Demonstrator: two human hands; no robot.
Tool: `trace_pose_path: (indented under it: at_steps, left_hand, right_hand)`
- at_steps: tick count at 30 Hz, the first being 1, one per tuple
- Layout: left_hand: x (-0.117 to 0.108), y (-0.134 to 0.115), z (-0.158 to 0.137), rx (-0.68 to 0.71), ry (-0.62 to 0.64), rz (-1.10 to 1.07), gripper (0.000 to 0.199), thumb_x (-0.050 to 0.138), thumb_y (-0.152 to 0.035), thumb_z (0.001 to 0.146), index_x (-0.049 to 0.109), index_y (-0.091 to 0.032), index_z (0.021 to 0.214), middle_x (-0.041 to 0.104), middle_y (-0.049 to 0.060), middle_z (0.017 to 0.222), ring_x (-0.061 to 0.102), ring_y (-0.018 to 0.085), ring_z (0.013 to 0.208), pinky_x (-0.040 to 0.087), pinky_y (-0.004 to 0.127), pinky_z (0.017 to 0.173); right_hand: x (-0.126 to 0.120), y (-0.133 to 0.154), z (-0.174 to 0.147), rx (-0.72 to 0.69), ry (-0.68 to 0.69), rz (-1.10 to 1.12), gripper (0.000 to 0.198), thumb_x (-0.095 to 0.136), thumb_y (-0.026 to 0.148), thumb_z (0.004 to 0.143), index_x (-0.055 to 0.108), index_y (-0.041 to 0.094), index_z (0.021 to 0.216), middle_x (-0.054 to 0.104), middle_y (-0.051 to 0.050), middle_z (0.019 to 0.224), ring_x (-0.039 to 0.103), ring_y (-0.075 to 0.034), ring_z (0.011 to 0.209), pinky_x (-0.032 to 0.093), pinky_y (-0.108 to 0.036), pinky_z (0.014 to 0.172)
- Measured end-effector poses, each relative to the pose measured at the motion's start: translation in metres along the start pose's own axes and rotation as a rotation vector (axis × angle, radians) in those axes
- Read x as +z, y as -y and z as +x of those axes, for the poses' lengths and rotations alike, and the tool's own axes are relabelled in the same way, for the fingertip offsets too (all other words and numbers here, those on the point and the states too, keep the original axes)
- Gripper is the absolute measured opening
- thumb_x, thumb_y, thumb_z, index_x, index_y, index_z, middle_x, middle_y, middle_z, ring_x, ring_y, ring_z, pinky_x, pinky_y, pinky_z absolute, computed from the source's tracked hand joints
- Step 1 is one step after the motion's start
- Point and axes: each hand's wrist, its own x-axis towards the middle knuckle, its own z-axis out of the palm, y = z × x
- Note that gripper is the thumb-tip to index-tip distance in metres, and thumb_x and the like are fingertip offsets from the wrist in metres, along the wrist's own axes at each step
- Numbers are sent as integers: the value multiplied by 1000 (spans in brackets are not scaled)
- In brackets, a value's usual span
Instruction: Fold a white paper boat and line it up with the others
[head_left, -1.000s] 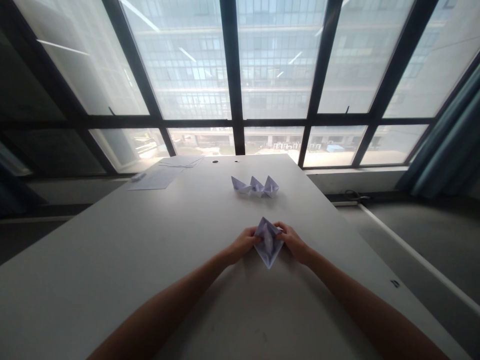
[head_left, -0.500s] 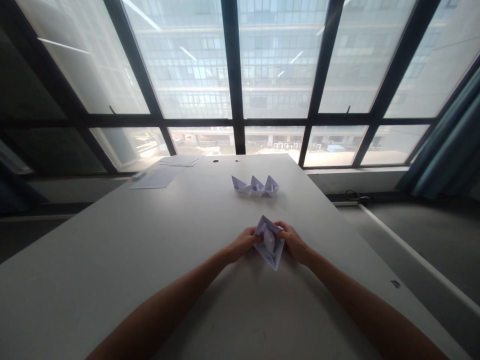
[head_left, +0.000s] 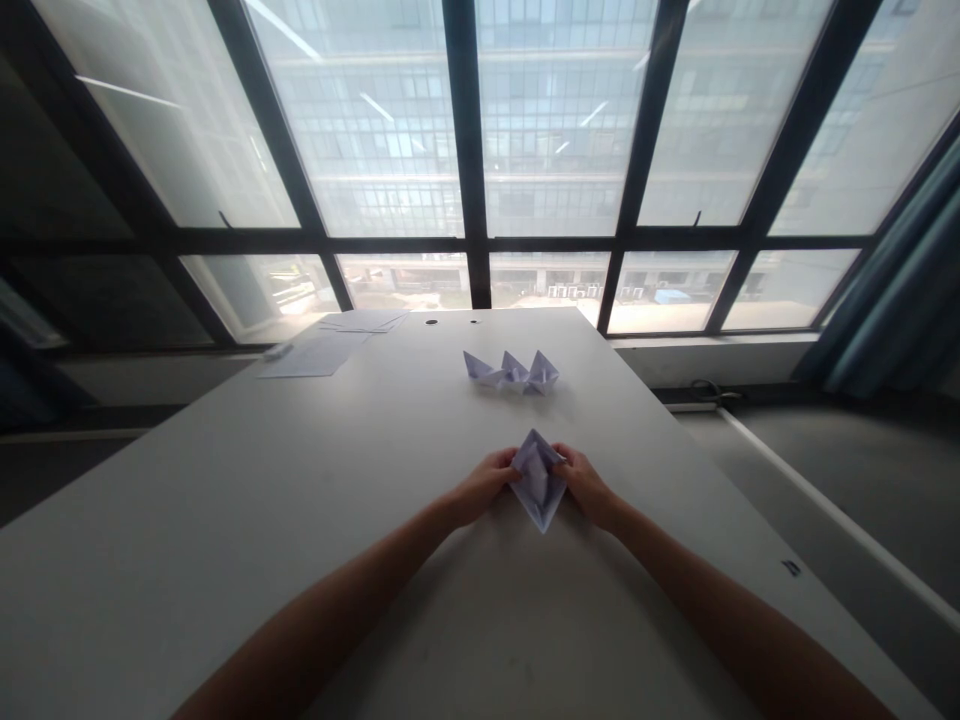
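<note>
Pinching a folded paper shape [head_left: 538, 484] from both sides, the left hand [head_left: 484, 487] and right hand [head_left: 589, 486] clamp it near the middle of the table [head_left: 225, 520], short of the paper boats [head_left: 511, 372] toward the far edge.

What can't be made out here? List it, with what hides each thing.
Head view, the only one:
- Folded paper: its side edges, covered by the left hand and right hand.
- Finished paper shapes: too small to tell their folds.
- Sheets on the table: too far to tell any print.
</note>
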Motion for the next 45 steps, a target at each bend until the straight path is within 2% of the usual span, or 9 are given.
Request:
trace_pose_path:
  at_steps: [8,17,23,28,33,36,40,45]
  left_hand:
    - [0,1,1,-34,-37,-78,35,66,-15,65,66,-13,99,66,3,84,60,19,79,45,29,79]
    - [0,3,2,37,-87,108,28,66,-21,68,65,-11,94,66,4,82,61,20,81,44,29,77]
    - [1,6,4,117,-221,395,24,59,-19,71,68,-12,92,69,5,85,61,20,79,45,28,73]
    - [0,9,5,182,-278,596,30,57,-19,77,68,-14,104,70,6,94,64,19,76,48,27,69]
    - [-2,9,1,281,-416,817,31,58,-27,85,66,-16,113,68,7,105,59,15,68,46,28,69]
    - [-5,8,0,331,-473,831,31,52,-34,91,67,-19,114,64,7,110,57,16,71,46,29,75]
    - [-12,6,2,393,-580,777,35,39,-36,97,66,-18,110,64,8,106,59,21,91,43,31,87]
    - [-21,10,7,352,-683,577,36,38,-41,97,64,-18,107,63,6,90,58,19,80,44,28,76]
  right_hand:
    - [-1,0,-2,11,-11,35,27,59,25,70,65,18,95,69,-1,84,60,-18,75,45,-27,69]
    - [-1,-8,3,-19,-22,-59,24,61,30,74,63,19,95,70,-2,81,62,-19,72,47,-28,65]
    - [-2,-16,6,-123,-110,-237,20,57,22,72,62,19,91,68,-3,76,63,-20,73,49,-30,64]
    - [-8,-23,9,-171,-199,-336,21,62,25,71,63,17,91,67,-5,81,61,-19,68,48,-30,63]
    - [-12,-22,8,-183,-266,-517,24,61,23,72,64,18,95,67,-6,86,60,-20,73,46,-31,67]
    - [-13,-19,6,-219,-347,-635,21,60,26,75,64,20,94,66,-6,90,58,-19,71,44,-31,68]
    - [-16,-10,3,-256,-421,-656,13,54,29,81,63,21,86,66,-5,83,54,-17,62,42,-32,67]
    - [-13,16,-1,-308,-348,-667,18,52,31,84,61,21,72,64,-3,67,54,-18,60,38,-30,62]
